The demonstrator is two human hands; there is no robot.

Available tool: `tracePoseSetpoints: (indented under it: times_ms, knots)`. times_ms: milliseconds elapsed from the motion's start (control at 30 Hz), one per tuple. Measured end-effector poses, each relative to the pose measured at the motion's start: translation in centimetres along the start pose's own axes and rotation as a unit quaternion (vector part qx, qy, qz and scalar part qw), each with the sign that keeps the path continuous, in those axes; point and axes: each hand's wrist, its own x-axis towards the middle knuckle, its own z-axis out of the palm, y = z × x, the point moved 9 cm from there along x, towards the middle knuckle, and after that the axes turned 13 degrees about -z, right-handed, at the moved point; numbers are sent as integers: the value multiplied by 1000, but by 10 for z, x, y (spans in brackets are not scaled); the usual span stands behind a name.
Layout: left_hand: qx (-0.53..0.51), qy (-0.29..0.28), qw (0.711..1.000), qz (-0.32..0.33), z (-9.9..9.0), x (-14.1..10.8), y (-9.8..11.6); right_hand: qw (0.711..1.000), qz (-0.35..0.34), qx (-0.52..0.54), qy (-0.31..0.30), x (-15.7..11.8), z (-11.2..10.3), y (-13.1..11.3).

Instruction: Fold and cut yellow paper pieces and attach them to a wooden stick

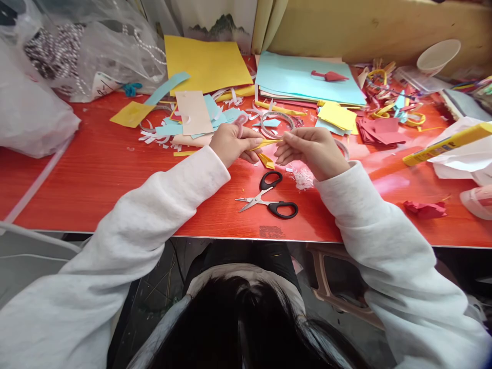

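Between my two hands a thin yellow paper strip [269,142] is stretched just above the red table [207,210]. My left hand [235,143] pinches its left end, and a pink loop, perhaps a hair tie [241,123], sits at that hand's fingers. The strip's right end is pinched by my right hand [309,148]. A folded yellow paper piece [266,161] lies below the strip. Nearer me, black-handled scissors [265,197] rest with their blades apart. Behind my hands lies a roll of clear tape [277,124].
Yellow sheets [207,64], blue sheets [307,77] and paper scraps cover the back. A dark red folded paper piece [330,76] lies on the blue stack. At right are a yellow glue stick [448,144], red paper squares [380,131] and a white cup [438,57]. Plastic bags [31,102] stand left.
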Motion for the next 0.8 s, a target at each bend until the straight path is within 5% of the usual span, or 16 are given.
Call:
tracePoseSetpoints:
  times_ms: [200,567,700,800]
  knots:
    - [-8,9,1000,-9,-1,3,-3,999,-22,-46,1,2,-5,-3]
    - [3,4,1000,-4,0,2,-4,999,-20,21,19,3,1,3]
    - [27,-36,999,3,10,0,-4,999,6,6,-53,0,17,6]
    - [26,-62,998,-10,16,-1,-6,999,4,-3,-36,-3,18,3]
